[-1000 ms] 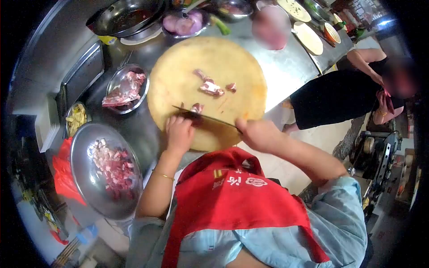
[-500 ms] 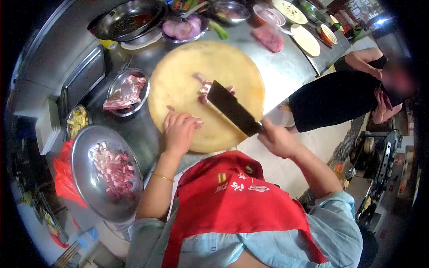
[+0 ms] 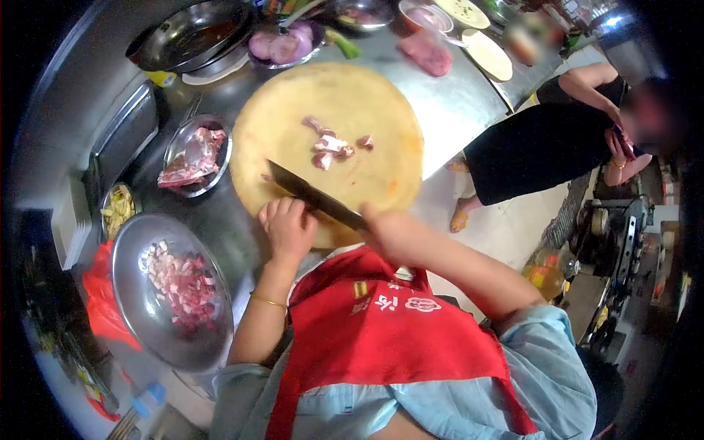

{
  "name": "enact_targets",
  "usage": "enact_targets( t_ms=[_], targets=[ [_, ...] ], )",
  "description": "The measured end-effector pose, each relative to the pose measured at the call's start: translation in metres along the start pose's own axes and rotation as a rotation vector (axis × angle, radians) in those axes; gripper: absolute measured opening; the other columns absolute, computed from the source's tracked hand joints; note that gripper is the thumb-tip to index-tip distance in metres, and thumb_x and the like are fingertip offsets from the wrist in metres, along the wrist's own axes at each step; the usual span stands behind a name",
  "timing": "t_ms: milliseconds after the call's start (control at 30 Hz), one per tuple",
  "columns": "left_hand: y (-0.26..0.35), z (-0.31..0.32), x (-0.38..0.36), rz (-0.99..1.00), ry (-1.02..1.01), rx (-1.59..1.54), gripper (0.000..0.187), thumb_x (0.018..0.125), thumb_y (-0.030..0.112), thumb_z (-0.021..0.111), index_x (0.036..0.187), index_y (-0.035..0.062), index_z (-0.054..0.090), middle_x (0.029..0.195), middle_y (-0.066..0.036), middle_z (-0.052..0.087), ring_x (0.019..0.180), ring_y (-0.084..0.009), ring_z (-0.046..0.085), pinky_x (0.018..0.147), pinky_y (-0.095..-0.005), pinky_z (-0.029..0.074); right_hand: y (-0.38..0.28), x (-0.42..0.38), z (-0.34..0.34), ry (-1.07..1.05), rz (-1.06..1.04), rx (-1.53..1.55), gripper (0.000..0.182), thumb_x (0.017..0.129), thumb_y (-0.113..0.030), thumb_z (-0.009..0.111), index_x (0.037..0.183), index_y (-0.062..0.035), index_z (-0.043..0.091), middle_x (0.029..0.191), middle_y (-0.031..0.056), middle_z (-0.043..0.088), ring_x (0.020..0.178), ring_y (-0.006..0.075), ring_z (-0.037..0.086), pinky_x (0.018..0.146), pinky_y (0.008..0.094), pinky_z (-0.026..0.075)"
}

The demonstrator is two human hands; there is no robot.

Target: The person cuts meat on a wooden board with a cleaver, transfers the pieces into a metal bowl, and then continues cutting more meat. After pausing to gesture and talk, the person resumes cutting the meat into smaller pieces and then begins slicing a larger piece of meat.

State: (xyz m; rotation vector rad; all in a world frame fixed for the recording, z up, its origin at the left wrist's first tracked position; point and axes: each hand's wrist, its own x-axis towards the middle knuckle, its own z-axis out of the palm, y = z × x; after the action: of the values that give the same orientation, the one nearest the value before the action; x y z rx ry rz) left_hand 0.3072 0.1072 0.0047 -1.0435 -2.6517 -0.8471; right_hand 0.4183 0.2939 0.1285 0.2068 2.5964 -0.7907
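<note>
A cleaver [image 3: 315, 196] is in my right hand [image 3: 387, 233], its fingers wrapped round the handle. The dark blade slants across the lower part of the round chopping board [image 3: 381, 103], right beside my left hand [image 3: 288, 227]. My left hand rests on the board's near left edge with curled fingers, over a piece of meat that the blade and fingers now mostly hide. Several cut pieces of meat [image 3: 334, 147] lie mid-board. To the left, a metal bowl [image 3: 136, 315] contains diced meat [image 3: 183, 286].
An oval metal dish with a bony chunk of meat [image 3: 196, 158] stands left of the board. Sliced yellowish pieces [image 3: 117, 209] are behind the bowl. Onions [image 3: 286, 44], a wok [image 3: 187, 44] and a slab of meat [image 3: 427, 53] sit at the back. Another person [image 3: 535, 154] stands at right.
The cleaver has moved left and toward me, from the cut pieces at mid-board to beside my left hand. My left hand stays at the board's edge. The view has shifted slightly.
</note>
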Motion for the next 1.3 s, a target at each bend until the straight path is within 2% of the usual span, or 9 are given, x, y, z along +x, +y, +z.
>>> enact_targets(
  t_ms=[267,567,733,767,833,933,1033,1200,1300],
  targets=[
    [0.001,0.001,0.012,-0.058,-0.006,0.006,0.011,0.079,0.018,0.062,0.089,0.013,0.067,0.093,-0.003,0.062,0.092,-0.0256,0.055,0.091,-0.0406,0.036,0.069,-0.062,-0.008,0.043,0.008,0.132,0.027,0.087,-0.019,0.058,0.104,-0.0029,0.045,0.075,0.021,0.062,0.073,0.0413,0.062,0.064,0.0484,0.048],
    [0.013,0.034,0.129,0.214,-0.288,-0.078,0.032,0.083,0.014,0.06,0.114,0.0091,0.063,0.106,-0.012,0.064,0.104,-0.0308,0.055,0.094,-0.041,0.042,0.099,-0.087,0.036,0.391,0.317,0.286,0.026,0.087,-0.019,0.056,0.105,-0.0037,0.044,0.081,0.0249,0.062,0.076,0.0455,0.06,0.067,0.0523,0.047],
    [0.036,0.015,0.157,0.167,-0.644,0.107,0.027,0.074,0.03,0.07,0.086,0.0056,0.068,0.097,-0.021,0.062,0.099,-0.0376,0.055,0.088,-0.0481,0.043,0.093,-0.094,0.045,0.428,0.344,0.327,0.028,0.087,-0.026,0.052,0.11,-0.0093,0.048,0.079,0.0217,0.061,0.076,0.0437,0.06,0.068,0.0521,0.048],
    [0.026,0.017,0.145,0.266,-0.425,0.119,0.026,0.07,0.026,0.072,0.08,0.0029,0.064,0.092,-0.021,0.06,0.092,-0.0385,0.055,0.081,-0.047,0.045,0.086,-0.097,0.04,0.459,0.298,0.337,0.026,0.087,-0.027,0.052,0.106,-0.0094,0.047,0.076,0.0213,0.06,0.072,0.0431,0.06,0.065,0.0522,0.047],
    [0.022,0.015,0.147,0.248,-0.502,0.111,0.031,0.068,0.025,0.074,0.082,0.001,0.06,0.088,-0.02,0.058,0.085,-0.0391,0.055,0.076,-0.0458,0.046,0.098,-0.092,0.05,0.445,0.292,0.288,0.025,0.088,-0.027,0.052,0.106,-0.01,0.045,0.074,0.0204,0.059,0.07,0.0424,0.059,0.063,0.0522,0.046],
    [-0.007,0.025,0.14,0.09,-0.555,-0.162,0.044,0.068,0.022,0.076,0.103,0.001,0.059,0.091,-0.016,0.06,0.087,-0.0306,0.06,0.078,-0.0403,0.048,0.107,-0.088,0.061,0.536,0.117,0.341,0.026,0.088,-0.027,0.053,0.106,-0.0098,0.046,0.073,0.0197,0.059,0.07,0.042,0.059,0.062,0.0522,0.046],
    [-0.041,0.033,0.147,-0.03,-0.598,-0.699,0.041,0.073,0.016,0.072,0.108,-0.0006,0.059,0.093,-0.011,0.063,0.086,-0.0231,0.061,0.074,-0.0356,0.05,0.084,-0.094,0.031,0.378,0.014,0.181,0.027,0.089,-0.027,0.053,0.106,-0.0088,0.046,0.075,0.02,0.06,0.072,0.0413,0.06,0.063,0.0517,0.046],
    [-0.056,-0.004,0.167,-0.539,-0.67,-0.753,0.013,0.084,0.012,0.064,0.096,0.0067,0.062,0.076,-0.002,0.059,0.059,-0.0108,0.054,0.05,-0.0238,0.042,0.057,-0.058,0.01,0.102,-0.222,0.18,0.026,0.088,-0.025,0.053,0.099,-0.0028,0.051,0.081,0.0238,0.062,0.077,0.043,0.06,0.068,0.052,0.046],
    [-0.045,-0.023,0.161,-0.635,-0.592,-0.77,0.006,0.086,0.012,0.063,0.087,0.007,0.06,0.067,-0.001,0.056,0.052,-0.0106,0.051,0.045,-0.0237,0.04,0.08,-0.01,0.03,0.266,-0.155,0.292,0.025,0.087,-0.025,0.053,0.099,-0.003,0.051,0.081,0.0228,0.062,0.077,0.042,0.061,0.068,0.0505,0.047]
  ],
)
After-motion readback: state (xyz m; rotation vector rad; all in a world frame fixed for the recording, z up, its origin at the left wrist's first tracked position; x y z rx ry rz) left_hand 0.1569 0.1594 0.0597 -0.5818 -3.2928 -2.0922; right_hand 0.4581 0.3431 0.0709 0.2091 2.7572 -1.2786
